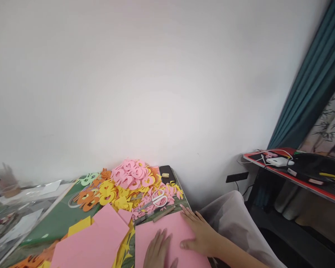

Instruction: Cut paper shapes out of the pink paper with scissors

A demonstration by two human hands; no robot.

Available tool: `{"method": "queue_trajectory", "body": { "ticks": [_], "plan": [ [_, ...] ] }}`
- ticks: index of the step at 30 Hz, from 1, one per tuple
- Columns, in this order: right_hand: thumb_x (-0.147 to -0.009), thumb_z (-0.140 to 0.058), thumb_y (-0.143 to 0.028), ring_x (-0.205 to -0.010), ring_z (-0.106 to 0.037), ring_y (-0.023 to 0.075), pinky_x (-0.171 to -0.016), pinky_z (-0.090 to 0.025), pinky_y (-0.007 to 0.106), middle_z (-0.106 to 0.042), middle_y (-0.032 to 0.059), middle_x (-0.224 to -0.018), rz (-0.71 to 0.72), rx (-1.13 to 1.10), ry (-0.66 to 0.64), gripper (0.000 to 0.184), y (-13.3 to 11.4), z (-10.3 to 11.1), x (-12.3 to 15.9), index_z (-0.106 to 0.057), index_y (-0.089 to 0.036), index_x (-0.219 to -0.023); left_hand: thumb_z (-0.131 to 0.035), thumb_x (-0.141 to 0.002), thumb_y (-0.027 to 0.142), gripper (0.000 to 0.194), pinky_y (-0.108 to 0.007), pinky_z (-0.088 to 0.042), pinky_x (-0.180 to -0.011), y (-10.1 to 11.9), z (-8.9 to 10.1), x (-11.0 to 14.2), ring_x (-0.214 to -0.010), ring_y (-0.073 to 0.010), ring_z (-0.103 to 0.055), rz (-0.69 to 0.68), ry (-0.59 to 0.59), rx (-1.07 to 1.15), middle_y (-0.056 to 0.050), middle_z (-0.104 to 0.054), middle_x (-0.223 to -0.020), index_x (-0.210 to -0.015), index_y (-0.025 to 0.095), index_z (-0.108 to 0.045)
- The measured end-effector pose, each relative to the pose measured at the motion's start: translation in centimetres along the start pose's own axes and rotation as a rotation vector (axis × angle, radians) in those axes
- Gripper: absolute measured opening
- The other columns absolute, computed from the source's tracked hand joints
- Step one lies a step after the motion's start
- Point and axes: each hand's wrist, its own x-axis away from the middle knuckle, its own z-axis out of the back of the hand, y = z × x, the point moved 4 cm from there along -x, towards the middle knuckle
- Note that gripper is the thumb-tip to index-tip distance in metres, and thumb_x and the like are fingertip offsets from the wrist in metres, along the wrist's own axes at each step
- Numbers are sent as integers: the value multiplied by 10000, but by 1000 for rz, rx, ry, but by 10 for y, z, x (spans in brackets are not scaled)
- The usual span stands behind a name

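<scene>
A pink sheet of paper point(175, 225) lies on the table in front of me. My left hand point(158, 251) rests on its lower part, fingers stretched out. Across the sheet's right side lies my right hand point(199, 232), flat with the thumb spread away from the fingers. Just beyond the top edge are a pencil point(164, 214) and a dark slim tool point(141, 219) whose kind I cannot make out. White-handled scissors point(159, 198) sit farther back on small pink and yellow paper scraps point(145, 204).
Larger pink paper point(92, 238) lies to the left, over yellow sheets. Behind it rises a heap of pink cutouts point(132, 173), with yellow point(107, 191) and orange cutouts point(88, 199) alongside. A black phone point(167, 175) lies near the wall. A red-edged desk point(301, 176) stands at right.
</scene>
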Motion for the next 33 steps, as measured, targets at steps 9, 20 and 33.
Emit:
{"method": "queue_trajectory", "body": {
  "ticks": [9,20,33],
  "plan": [
    [-647,-466,-634,-1280,-83,278,-1031,-80,417,-84,127,-1405,85,-16,128,908,-4,-11,-9,-184,-106,-1330,-395,-789,293,439,-444,-364,-937,-13,16,-49,-1152,-247,-408,62,-64,84,-114,-474,-1239,-1202,152,-436],
    [-613,-603,-357,-1260,-179,278,-1025,-140,397,-284,103,-1364,-39,-165,150,703,-26,-8,10,-386,-166,-1254,-381,-807,284,326,-458,-306,-972,-19,29,-51,-1178,-227,-372,103,-48,151,-66,-467,-1248,-1093,222,-525],
    [-647,-571,-473,-476,-579,111,-436,-399,198,-633,30,-729,-123,-1112,122,461,20,33,13,-525,-177,-997,-520,-692,448,288,-337,-419,-830,-48,97,-50,-878,-222,-561,544,262,879,-62,-632,-908,-817,194,-575]
  ]
}}
